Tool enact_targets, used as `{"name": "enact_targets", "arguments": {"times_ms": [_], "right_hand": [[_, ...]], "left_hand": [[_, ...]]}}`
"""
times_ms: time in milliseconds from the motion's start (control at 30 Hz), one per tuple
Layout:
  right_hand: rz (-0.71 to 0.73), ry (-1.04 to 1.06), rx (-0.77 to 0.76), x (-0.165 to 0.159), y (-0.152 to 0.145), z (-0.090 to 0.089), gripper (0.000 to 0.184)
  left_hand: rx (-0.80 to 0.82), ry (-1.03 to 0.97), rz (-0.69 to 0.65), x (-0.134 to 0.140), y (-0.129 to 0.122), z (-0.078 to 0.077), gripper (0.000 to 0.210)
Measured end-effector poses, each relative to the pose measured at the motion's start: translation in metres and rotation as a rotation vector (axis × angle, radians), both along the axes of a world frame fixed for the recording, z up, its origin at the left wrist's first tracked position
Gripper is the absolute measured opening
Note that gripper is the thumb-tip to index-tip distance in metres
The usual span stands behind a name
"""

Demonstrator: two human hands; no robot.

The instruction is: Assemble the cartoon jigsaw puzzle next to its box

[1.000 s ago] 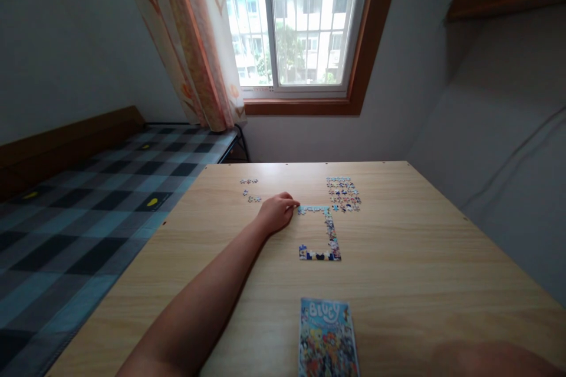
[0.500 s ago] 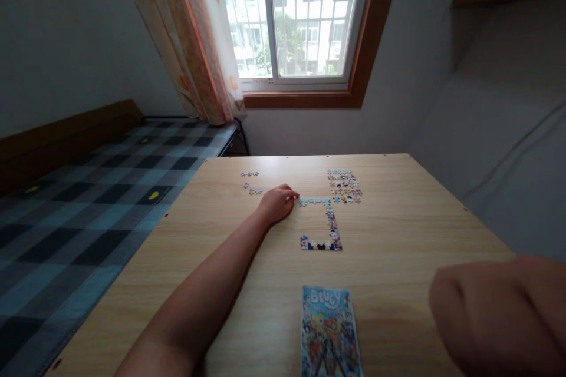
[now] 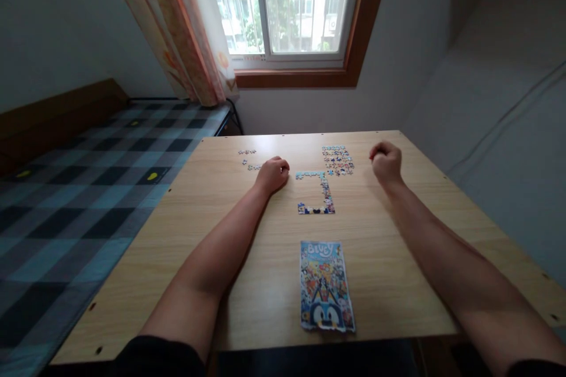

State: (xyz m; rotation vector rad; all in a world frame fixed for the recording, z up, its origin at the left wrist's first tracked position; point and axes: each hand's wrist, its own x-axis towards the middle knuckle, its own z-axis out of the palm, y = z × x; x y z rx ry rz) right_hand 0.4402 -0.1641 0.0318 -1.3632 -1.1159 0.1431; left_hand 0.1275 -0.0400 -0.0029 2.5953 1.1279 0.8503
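- Jigsaw border point(image 3: 328, 193): laid on table point(image 3: 380, 283), left side open.
- Left hand point(image 3: 273, 173): placed just left of border's far end; fingers curled, whether a piece is gripped cannot be told.
- Right hand point(image 3: 386, 162): positioned well right of border, fist-like; contents hidden, cannot be told.
- Piece block point(image 3: 338, 160): set beyond border, rightward.
- Loose pieces point(image 3: 247, 152): scattered beyond border, leftward.
- Bluey sheet point(image 3: 325, 285): laid on border's near side.
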Motion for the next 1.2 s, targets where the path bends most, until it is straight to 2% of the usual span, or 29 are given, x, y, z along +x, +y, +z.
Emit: {"name": "enact_targets", "arguments": {"times_ms": [33,100,200,300,467,633,933,1100,1200], "right_hand": [[-0.077,-0.039,-0.039,0.009,-0.001,-0.017,0.011],[-0.132,-0.111,-0.124,0.021,-0.004,-0.042,0.012],[-0.155,-0.181,-0.219,0.028,-0.006,-0.057,0.014],[-0.124,-0.215,-0.265,0.024,-0.005,-0.059,0.015],[0.048,-0.355,-0.377,0.011,-0.005,-0.056,0.014],[0.15,-0.481,-0.489,0.006,-0.003,-0.058,0.011],[0.199,-0.597,-0.605,-0.002,0.0,-0.058,0.008],[0.223,-0.619,-0.627,-0.006,0.001,-0.06,0.006],[0.225,-0.617,-0.627,-0.006,0.002,-0.062,0.005]], "left_hand": [[0.001,0.004,0.002,0.0,-0.001,0.0,0.022],[0.001,0.01,0.008,0.001,-0.003,0.0,0.023],[-0.003,0.013,0.024,0.001,-0.004,0.0,0.025],[0.0,0.009,0.043,0.0,-0.004,0.0,0.028],[0.013,0.033,0.04,-0.005,-0.007,0.003,0.029],[0.024,0.091,0.014,-0.011,-0.012,0.004,0.028],[0.003,0.205,-0.068,-0.002,-0.031,0.008,0.028],[-0.027,0.29,-0.06,0.0,-0.034,0.01,0.03],[-0.017,0.266,0.014,-0.004,-0.03,0.012,0.027]]}}
